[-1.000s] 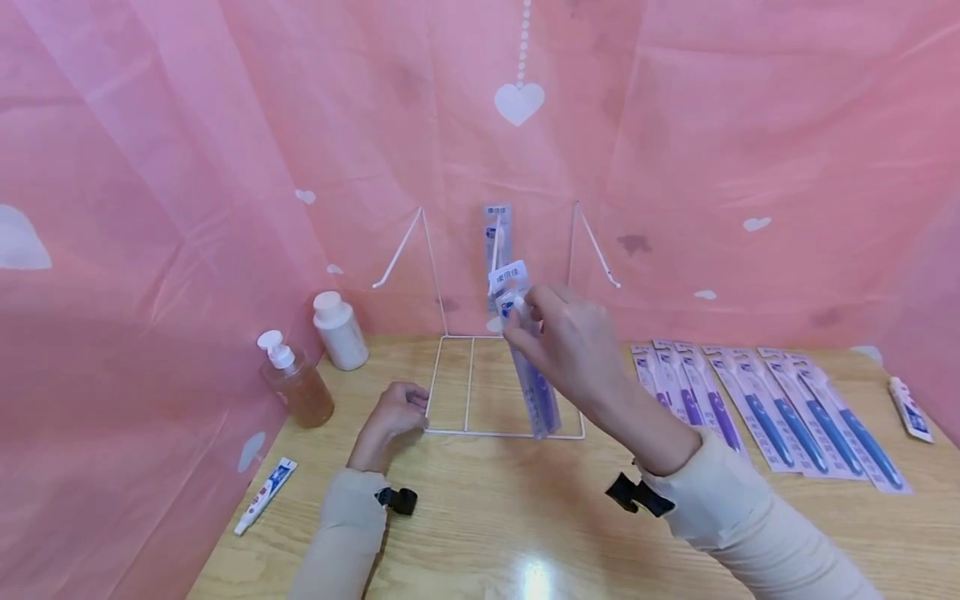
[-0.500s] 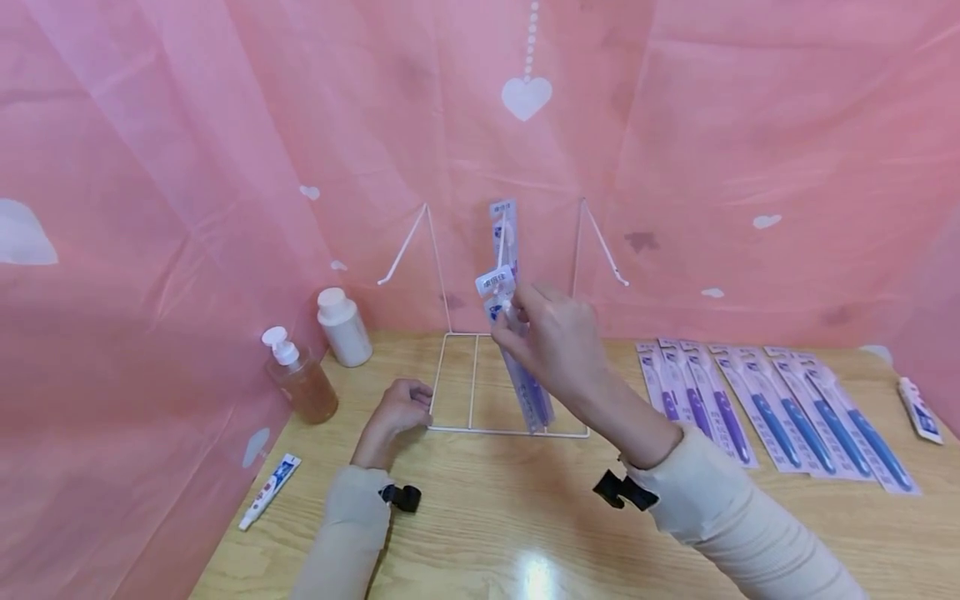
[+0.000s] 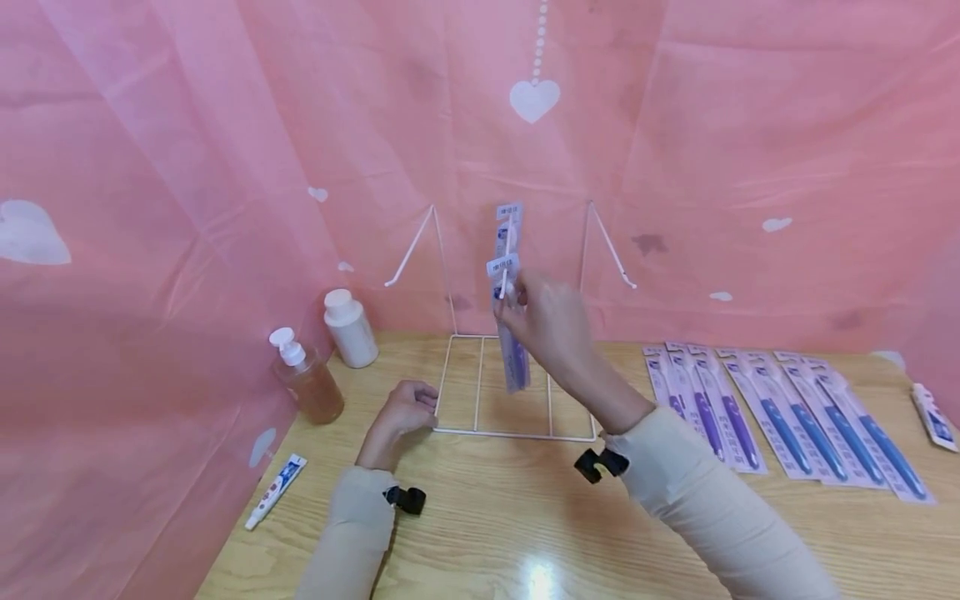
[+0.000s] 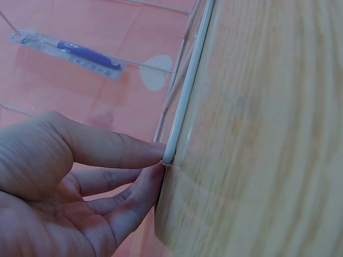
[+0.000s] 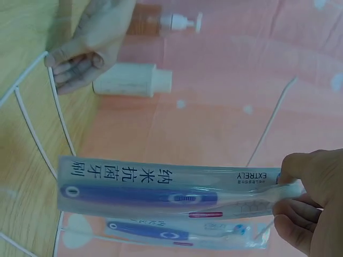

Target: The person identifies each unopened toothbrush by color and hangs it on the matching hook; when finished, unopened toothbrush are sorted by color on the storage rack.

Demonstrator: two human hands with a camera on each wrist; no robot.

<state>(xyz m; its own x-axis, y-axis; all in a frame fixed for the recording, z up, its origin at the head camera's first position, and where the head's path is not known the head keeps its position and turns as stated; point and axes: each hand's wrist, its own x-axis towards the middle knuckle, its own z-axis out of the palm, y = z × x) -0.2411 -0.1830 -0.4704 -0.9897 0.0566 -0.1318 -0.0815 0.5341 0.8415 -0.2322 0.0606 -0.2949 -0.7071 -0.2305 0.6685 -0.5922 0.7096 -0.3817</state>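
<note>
My right hand [image 3: 551, 321] pinches a packaged purple toothbrush [image 5: 139, 198] near the top of its clear pack. The pack hangs down at the front end of the rack's middle hook, whose white tip shows in front of the printed card. Behind it, another packaged purple toothbrush [image 3: 509, 218] hangs farther back on that hook. With thumb and fingers, my left hand [image 4: 80, 171] holds the front left corner of the white wire rack [image 3: 517, 434], low at the wooden table. The rack's left hook [image 3: 408, 247] and right hook [image 3: 611, 247] carry nothing.
Several packaged toothbrushes, purple [image 3: 738, 429] and blue [image 3: 821, 442], lie fanned out on the right. A white bottle [image 3: 351, 331] and an amber pump bottle [image 3: 309, 383] stand left. Toothpaste tubes lie at left [image 3: 276, 492] and far right [image 3: 933, 417]. Pink cloth hangs behind.
My right hand has brought the toothbrush pack toward the middle hook, and it now hangs straighter, with the hook tip showing in front of its card. My left hand stays at the rack corner.
</note>
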